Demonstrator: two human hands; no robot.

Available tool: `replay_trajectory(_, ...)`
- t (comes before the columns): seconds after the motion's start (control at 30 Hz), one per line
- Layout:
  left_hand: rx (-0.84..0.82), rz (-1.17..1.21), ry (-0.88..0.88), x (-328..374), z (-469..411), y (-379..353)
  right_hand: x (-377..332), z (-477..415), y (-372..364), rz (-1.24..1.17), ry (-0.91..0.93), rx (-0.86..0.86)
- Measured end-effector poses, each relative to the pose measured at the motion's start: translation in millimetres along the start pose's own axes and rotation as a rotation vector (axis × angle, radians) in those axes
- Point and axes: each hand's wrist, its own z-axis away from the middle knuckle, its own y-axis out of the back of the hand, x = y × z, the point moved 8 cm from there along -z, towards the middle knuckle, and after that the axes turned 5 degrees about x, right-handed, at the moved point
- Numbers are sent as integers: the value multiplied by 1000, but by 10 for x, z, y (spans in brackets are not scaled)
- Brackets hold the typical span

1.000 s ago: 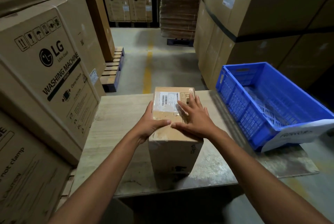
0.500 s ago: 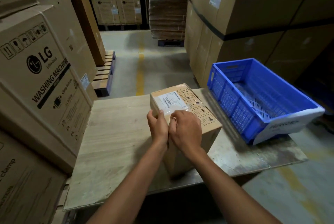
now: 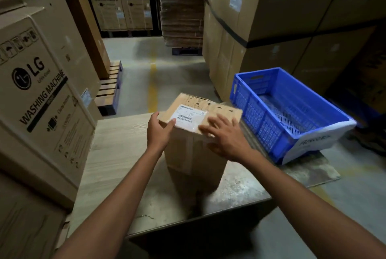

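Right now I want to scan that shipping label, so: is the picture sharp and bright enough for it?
Head view: no; the right hand is motion-blurred, the label on the box shows barcode lines but smeared text, the light is dim, and the wide lens bows the cartons.

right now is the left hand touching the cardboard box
Touching. The head view shows the left hand gripping the cardboard box at its top left corner, with the thumb lying on the top beside the white label.
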Motion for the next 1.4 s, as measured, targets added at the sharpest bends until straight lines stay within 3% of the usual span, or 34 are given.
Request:
replay_trajectory(0.07, 23, -16, 4, -71, 84, -56, 344, 22, -33, -32, -210, 61)
replay_trajectory(0.13, -31, 4, -12, -103, 180, -190, 595, 87, -62, -223, -453, 155)
replay_trajectory(0.27, -154, 231, 92, -53, 267, -491, 772, 140, -233, -999, -852, 364)
replay_trajectory(0.33, -127, 283, 105, 57, 239, -523, 815, 126, -185, -1190, -926, 514)
replay_trajectory(0.57, -125, 497, -30, 1136, -47, -808, 1375, -229, 812, -1172, -857, 785)
replay_trajectory(0.9, -303, 728, -187, 3176, -338, -2185, 3193, -706, 2216, -1258, -709, 1110)
replay_trajectory(1.13, -409, 785, -25, 3619, -353, -3584, 4730, -929, 2316, -1327, -766, 1064)
replay_trajectory(1.4, -317, 616, 138, 3079, -566, -4584, 5760, -1222, 1348, -1448, -913, 776)
